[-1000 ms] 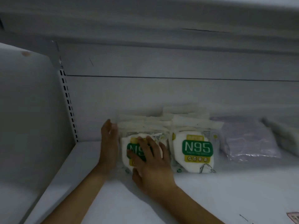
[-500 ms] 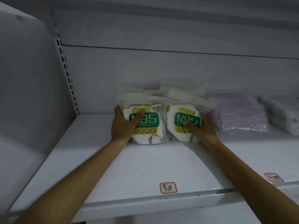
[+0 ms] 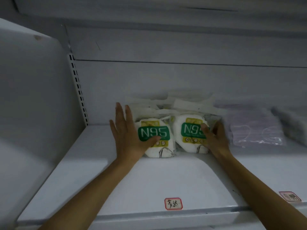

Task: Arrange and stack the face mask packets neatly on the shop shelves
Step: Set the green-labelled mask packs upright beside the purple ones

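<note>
Two rows of N95 mask packets stand side by side at the back of a white shelf [image 3: 149, 183]. My left hand [image 3: 127, 135] lies flat against the left side of the left N95 packet [image 3: 159, 138], fingers straight, thumb across its green label. My right hand [image 3: 215, 138] rests on the right side of the right N95 packet [image 3: 189, 131], thumb on the label and fingers along its right edge. More packets of the same kind stand behind both front ones.
A pile of pale purple mask packets [image 3: 254, 130] lies right of the N95 rows, with a grey-white pile [image 3: 294, 123] beyond it. Red-bordered labels [image 3: 173, 203] [image 3: 289, 196] sit near the shelf's front edge. A slotted upright [image 3: 78, 87] and side panel close the left.
My right hand left the left packet and went over to the right packet. My left hand's fingers have straightened and lie flatter along the left packet's side.
</note>
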`<state>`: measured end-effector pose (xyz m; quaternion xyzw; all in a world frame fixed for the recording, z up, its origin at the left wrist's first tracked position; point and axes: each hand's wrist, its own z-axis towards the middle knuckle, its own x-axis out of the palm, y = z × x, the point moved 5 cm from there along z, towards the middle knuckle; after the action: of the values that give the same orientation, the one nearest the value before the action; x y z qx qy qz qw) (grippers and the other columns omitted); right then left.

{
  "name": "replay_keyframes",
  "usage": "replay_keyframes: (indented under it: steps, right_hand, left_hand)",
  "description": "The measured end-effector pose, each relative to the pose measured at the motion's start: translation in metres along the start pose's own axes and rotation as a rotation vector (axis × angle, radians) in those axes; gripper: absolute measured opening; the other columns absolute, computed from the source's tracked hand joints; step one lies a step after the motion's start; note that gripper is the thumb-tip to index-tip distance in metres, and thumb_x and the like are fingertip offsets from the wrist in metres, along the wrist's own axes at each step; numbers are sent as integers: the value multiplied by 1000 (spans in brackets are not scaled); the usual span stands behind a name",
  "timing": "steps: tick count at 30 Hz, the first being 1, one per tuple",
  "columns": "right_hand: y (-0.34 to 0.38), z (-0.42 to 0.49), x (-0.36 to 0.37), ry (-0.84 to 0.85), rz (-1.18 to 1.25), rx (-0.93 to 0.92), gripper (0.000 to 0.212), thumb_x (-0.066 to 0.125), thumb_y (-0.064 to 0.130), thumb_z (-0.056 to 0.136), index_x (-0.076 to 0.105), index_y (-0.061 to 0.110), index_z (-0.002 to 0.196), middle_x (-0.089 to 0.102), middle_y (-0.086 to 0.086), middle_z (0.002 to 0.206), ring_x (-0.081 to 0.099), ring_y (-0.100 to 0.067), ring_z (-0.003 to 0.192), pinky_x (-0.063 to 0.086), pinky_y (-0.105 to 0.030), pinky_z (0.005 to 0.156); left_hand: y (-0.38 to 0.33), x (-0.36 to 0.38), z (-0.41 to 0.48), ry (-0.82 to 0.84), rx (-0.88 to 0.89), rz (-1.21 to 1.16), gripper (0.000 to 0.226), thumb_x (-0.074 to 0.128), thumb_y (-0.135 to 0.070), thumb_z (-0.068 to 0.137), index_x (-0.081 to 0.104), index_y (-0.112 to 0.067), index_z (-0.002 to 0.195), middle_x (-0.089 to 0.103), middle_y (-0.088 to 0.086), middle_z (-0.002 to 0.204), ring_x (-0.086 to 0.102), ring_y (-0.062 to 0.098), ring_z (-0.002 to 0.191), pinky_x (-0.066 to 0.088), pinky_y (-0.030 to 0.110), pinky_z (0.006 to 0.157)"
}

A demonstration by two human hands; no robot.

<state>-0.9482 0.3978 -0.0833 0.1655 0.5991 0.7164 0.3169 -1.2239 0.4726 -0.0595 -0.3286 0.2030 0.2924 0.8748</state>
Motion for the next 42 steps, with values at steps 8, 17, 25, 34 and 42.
replay_keyframes:
  steps: [8,17,25,34,42]
  right_hand:
    - [33,6,13,41,180,74,20,46,32,100,52,18,87,65,-14,86,65,3,54,45,-11,43]
    - [103,-2,18,-215,-384,-898,41,57,38,90,59,7,118,60,-9,117,54,-21,111,43,-37,95]
    - [143,37,171,627,-604,-265,54,31,48,102,57,8,126,59,-13,130,56,-28,116,38,-28,93]
    - [147,65,181,745,-684,-257,36,52,36,98,66,8,79,63,-6,81,59,-17,77,49,-24,68]
    - [159,66,190,614,-837,-476,44,39,38,102,48,15,139,49,-6,143,48,-22,127,39,-33,105]
  left_hand:
    - [-32,52,9,140,588,448,82,34,-71,87,26,-18,150,24,15,157,16,28,146,9,58,115]
    - [-40,52,-14,-76,851,381,59,54,-48,90,50,-12,135,34,5,150,24,23,145,12,50,118]
    - [-36,51,-12,-42,829,319,37,50,-38,98,64,-18,126,54,9,139,45,28,130,22,45,116]
    - [-24,45,-2,7,571,379,67,56,-59,81,54,-23,137,47,9,146,36,31,136,22,52,112]
    - [-23,44,-1,46,541,345,69,53,-62,80,52,-25,138,47,7,146,35,31,138,16,53,115]
